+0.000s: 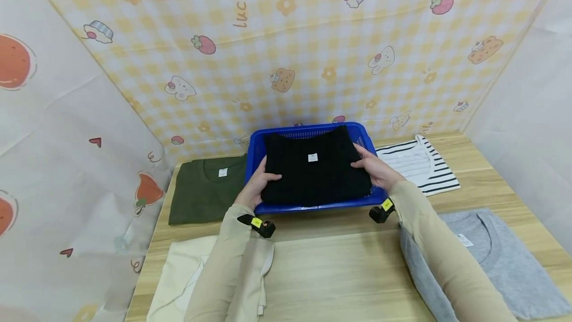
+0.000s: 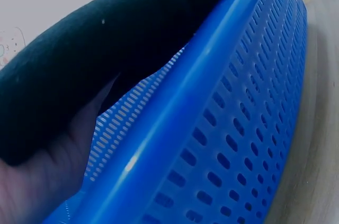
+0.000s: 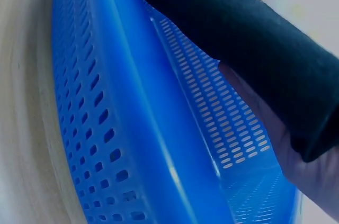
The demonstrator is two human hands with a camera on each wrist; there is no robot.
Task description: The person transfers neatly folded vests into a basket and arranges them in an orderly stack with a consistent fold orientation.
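A folded black T-shirt (image 1: 315, 178) with a white neck label is held level over the blue plastic basket (image 1: 254, 155). My left hand (image 1: 256, 185) grips its left edge, thumb on top and fingers beneath. At the opposite edge my right hand (image 1: 375, 167) holds it the same way. In the left wrist view the black cloth (image 2: 106, 38) lies just above the basket's rim (image 2: 175, 102), partly inside it. The right wrist view has the perforated basket wall (image 3: 212, 97) below the shirt (image 3: 243, 28); the fingers under the cloth are partly hidden.
A folded dark green T-shirt (image 1: 205, 193) lies left of the basket, and a striped white shirt (image 1: 411, 163) lies to its right. Nearer are a cream garment (image 1: 178, 272) at left and a grey T-shirt (image 1: 505, 257) at right. A patterned curtain (image 1: 286, 63) hangs behind the wooden table (image 1: 330, 272).
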